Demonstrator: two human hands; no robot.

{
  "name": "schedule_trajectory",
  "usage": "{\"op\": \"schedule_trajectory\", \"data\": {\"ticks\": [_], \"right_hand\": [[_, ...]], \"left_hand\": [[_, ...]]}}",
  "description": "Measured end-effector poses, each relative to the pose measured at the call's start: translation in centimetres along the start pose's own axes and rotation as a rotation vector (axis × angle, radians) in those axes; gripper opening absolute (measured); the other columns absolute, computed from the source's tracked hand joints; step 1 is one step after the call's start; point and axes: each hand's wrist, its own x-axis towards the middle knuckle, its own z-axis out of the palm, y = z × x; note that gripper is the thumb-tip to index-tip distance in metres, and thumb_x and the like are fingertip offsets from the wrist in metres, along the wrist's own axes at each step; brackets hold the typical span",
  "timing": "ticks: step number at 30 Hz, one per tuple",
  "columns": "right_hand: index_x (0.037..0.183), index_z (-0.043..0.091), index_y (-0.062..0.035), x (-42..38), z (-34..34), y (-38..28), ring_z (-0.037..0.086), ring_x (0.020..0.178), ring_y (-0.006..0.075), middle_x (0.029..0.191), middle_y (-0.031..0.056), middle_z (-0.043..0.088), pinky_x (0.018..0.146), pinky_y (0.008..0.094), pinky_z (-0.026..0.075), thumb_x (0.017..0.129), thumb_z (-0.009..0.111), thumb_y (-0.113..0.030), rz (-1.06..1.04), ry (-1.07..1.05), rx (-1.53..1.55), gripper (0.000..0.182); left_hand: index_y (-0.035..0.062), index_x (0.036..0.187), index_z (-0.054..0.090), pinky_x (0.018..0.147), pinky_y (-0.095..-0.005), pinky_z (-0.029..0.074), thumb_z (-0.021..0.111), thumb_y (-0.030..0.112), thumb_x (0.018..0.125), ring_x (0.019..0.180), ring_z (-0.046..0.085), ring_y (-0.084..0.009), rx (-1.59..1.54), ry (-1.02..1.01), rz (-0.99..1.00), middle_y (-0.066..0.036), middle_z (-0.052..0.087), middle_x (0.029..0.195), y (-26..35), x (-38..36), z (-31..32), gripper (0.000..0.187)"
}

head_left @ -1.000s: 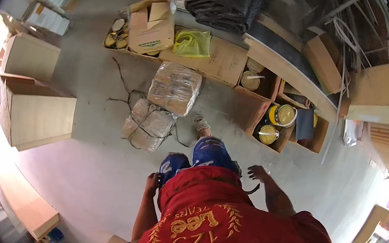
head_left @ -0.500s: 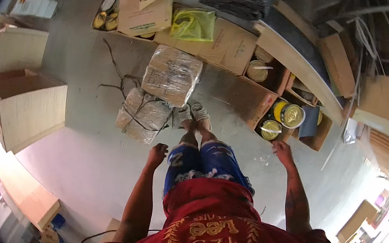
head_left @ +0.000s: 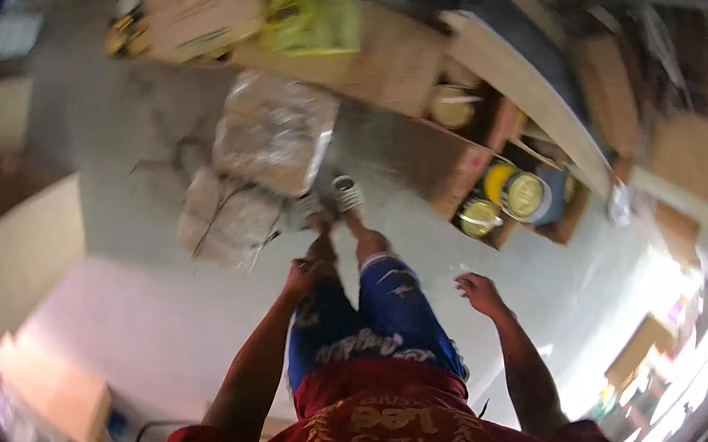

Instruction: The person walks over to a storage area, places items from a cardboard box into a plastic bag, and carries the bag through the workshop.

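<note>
My left hand (head_left: 301, 277) hangs in front of my left knee, its fingers smeared by motion. I see nothing held in it. Out to the right of my legs is my right hand (head_left: 478, 291), with loosely bent fingers apart and nothing in them. The nearest things to it are metal cans (head_left: 479, 219) with gold lids in an open cardboard box (head_left: 459, 182). Ahead of my feet lies a box wrapped in clear plastic (head_left: 270, 141). Beside it, a second wrapped package (head_left: 223, 219) has dark cord around it.
A yellow plastic bag (head_left: 314, 24) rests on a row of cardboard boxes (head_left: 400, 56) ahead. Long boards (head_left: 534, 102) lean at the right. An open wooden box (head_left: 29, 248) stands on the left. Grey floor (head_left: 150, 319) shows between.
The view has shifted and blurred. My feet have moved apart in a step. My left hand is now in front of my knee, and my right hand has come inward, away from the cans.
</note>
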Motion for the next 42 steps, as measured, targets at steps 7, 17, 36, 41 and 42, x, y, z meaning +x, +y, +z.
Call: {"op": "schedule_trajectory", "data": {"ticks": [7, 17, 36, 41, 42], "right_hand": [[0.105, 0.063, -0.0017, 8.8, -4.4, -0.3, 0.065, 0.078, 0.0170, 0.093, 0.0066, 0.067, 0.071, 0.0311, 0.054, 0.095, 0.053, -0.020, -0.225, -0.047, -0.146, 0.023], [0.099, 0.057, -0.0027, 41.8, -26.1, 7.2, 0.063, 0.090, 0.0305, 0.093, 0.0139, 0.064, 0.080, 0.0437, 0.054, 0.089, 0.058, -0.022, -0.506, -0.161, 1.478, 0.022], [0.088, 0.055, 0.0022, 46.4, -56.8, 5.4, 0.061, 0.089, 0.0384, 0.088, 0.0194, 0.058, 0.077, 0.0504, 0.052, 0.083, 0.058, 0.001, -0.416, 0.190, 1.635, 0.006], [0.108, 0.049, 0.0020, 49.2, -56.0, 4.0, 0.056, 0.102, 0.0387, 0.111, 0.0211, 0.051, 0.085, 0.0480, 0.052, 0.092, 0.054, -0.011, -0.443, 0.227, 1.579, 0.022], [0.122, 0.048, 0.0008, 50.3, -55.9, 4.5, 0.053, 0.114, 0.0371, 0.128, 0.0204, 0.046, 0.088, 0.0423, 0.050, 0.095, 0.052, -0.023, -0.481, 0.167, 1.440, 0.035]], "left_hand": [[0.0025, 0.134, 0.044, 0.082, -0.0403, 0.049, 0.048, 0.049, 0.092, 0.109, 0.055, -0.0279, -0.625, -0.188, -0.557, -0.017, 0.052, 0.127, 9.9, 4.3, -3.2, 0.063], [0.0003, 0.122, 0.055, 0.083, -0.0414, 0.048, 0.057, 0.053, 0.083, 0.096, 0.061, -0.0284, -0.139, -0.030, -0.778, -0.019, 0.061, 0.113, 2.6, 5.5, 4.3, 0.065], [0.0007, 0.098, 0.067, 0.090, -0.0421, 0.047, 0.074, 0.056, 0.065, 0.099, 0.062, -0.0357, 0.726, -0.250, -0.984, -0.022, 0.066, 0.103, 12.2, 10.0, 9.3, 0.065], [-0.0026, 0.090, 0.066, 0.086, -0.0400, 0.049, 0.080, 0.047, 0.062, 0.092, 0.064, -0.0340, 0.501, 0.209, -0.737, -0.018, 0.068, 0.094, 5.0, 8.7, 9.0, 0.059], [-0.0026, 0.090, 0.066, 0.086, -0.0400, 0.049, 0.080, 0.047, 0.062, 0.092, 0.064, -0.0340, 0.507, 0.202, -0.731, -0.018, 0.068, 0.094, 5.7, 9.0, 8.7, 0.059]]}}
